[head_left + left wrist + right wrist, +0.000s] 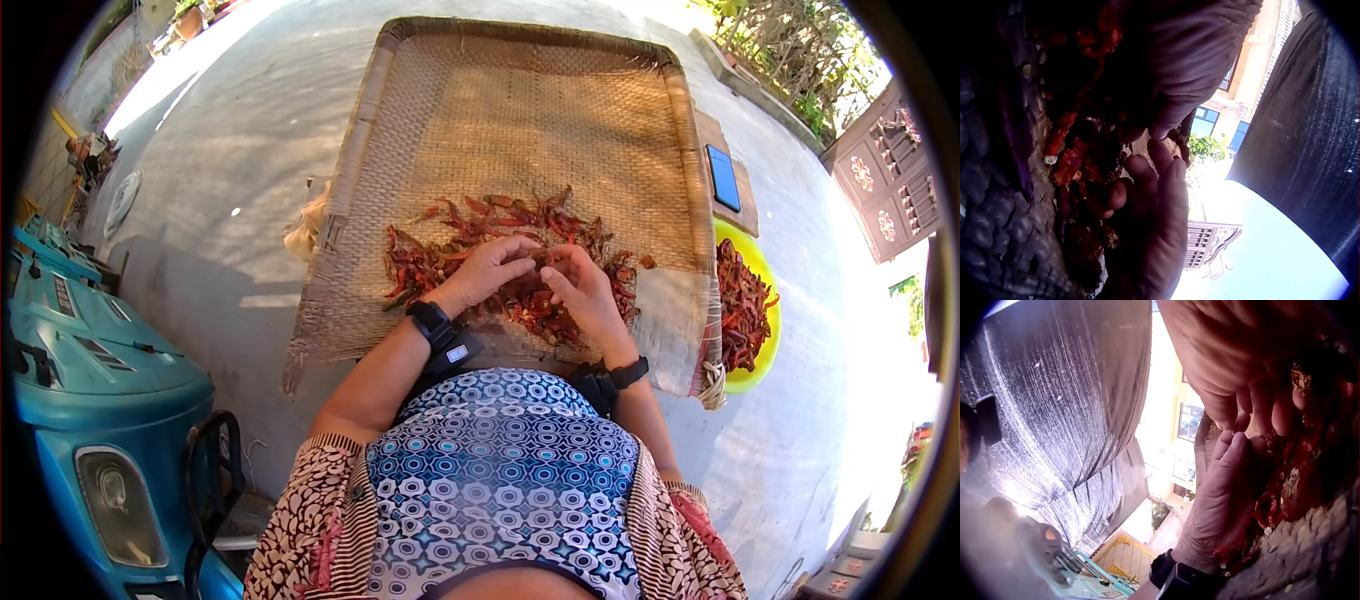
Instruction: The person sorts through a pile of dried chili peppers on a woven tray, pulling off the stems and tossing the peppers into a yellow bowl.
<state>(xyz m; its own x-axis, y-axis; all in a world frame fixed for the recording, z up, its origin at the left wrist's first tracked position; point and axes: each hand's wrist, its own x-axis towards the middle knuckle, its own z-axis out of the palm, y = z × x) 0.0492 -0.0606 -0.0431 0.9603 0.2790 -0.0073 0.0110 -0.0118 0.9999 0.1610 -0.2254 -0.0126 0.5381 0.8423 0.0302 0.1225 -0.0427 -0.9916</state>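
Many dried red chili peppers [410, 265] lie heaped on the near part of a woven tray [520, 110]. Over this heap my left hand [485, 275] and right hand [590, 295] come together, thumbs and fingers bent inward. In the right wrist view the tips of the left hand [1210, 494] meet those of the right hand [1241, 356], with a small dark red bit of chili pepper [1234, 432] pinched between them. The left wrist view, quite dark, has the same fingertips close above loose peppers [1063, 134]; the fingers hide most of what they hold.
To the right of the tray stands a yellow-green basin [768, 345] filled with red peppers. A blue phone [723, 178] lies on a board beyond it. At the left is a teal vehicle [110, 390]. The tray has a raised rim [345, 170].
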